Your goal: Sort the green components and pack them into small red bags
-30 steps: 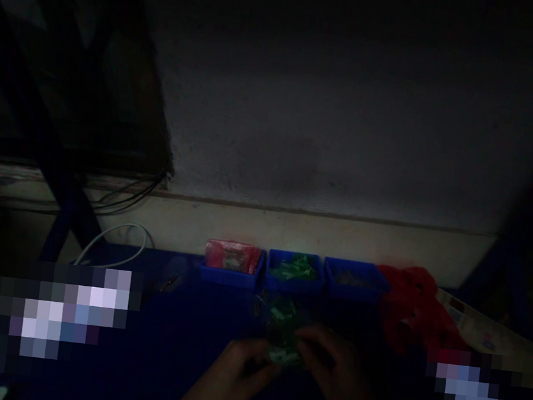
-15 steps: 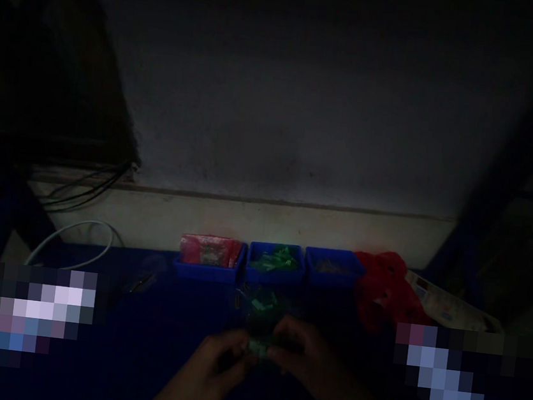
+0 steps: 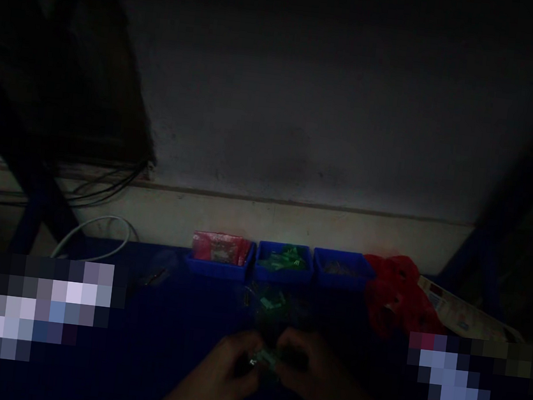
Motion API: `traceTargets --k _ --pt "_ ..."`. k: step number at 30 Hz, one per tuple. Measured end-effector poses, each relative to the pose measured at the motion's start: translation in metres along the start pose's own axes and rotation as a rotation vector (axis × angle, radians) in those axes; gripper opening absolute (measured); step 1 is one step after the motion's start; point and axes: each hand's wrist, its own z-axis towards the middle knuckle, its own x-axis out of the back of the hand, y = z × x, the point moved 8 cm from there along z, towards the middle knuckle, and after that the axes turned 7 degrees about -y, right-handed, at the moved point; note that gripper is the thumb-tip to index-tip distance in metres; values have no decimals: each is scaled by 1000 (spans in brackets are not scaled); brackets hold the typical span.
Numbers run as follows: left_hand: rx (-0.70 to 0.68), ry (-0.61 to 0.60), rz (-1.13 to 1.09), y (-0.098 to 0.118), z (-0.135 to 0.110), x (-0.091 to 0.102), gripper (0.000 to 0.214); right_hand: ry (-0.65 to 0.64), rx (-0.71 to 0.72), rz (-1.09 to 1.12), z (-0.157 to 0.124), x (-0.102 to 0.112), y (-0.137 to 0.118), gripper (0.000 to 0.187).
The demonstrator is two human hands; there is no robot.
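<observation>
Low in the middle of the dim head view, my left hand [image 3: 233, 366] and my right hand [image 3: 302, 368] meet with their fingers pinched. Between their fingertips is a small pale green piece [image 3: 266, 357], gripped from both sides; its exact kind is too dark to make out. Just beyond the hands lies a clear plastic bag [image 3: 274, 302] with similar green pieces in or on it. Behind that, a blue bin [image 3: 283, 278] holds more green pieces.
A left blue bin [image 3: 217, 270] carries red-pink packets [image 3: 217, 248]. The right blue bin [image 3: 342, 274] has small greyish parts. Red netting-like material [image 3: 395, 295] lies beside it, near a printed strip [image 3: 470, 313]. A white cable loop [image 3: 95, 219] is at the left, against the wall.
The whole view has shifted slightly, so the bins sit further right. Both hands stay together on the green piece, which is now tilted differently between the fingers.
</observation>
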Motion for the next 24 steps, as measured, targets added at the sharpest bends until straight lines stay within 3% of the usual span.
traceTargets --k 5,11,16,19,24 --pt "1 43 -16 -2 1 3 15 9 -21 -14 0 2 2 11" --pt "0 76 -63 -3 0 8 18 108 -78 -70 -2 4 19 20" --pt "27 103 -89 -4 -1 10 17 121 -112 68 -2 5 29 35" --pt "17 115 -133 -5 0 11 18 57 -124 147 0 2 25 34" --pt "2 110 -186 -7 1 12 21 113 -119 158 0 4 25 34"
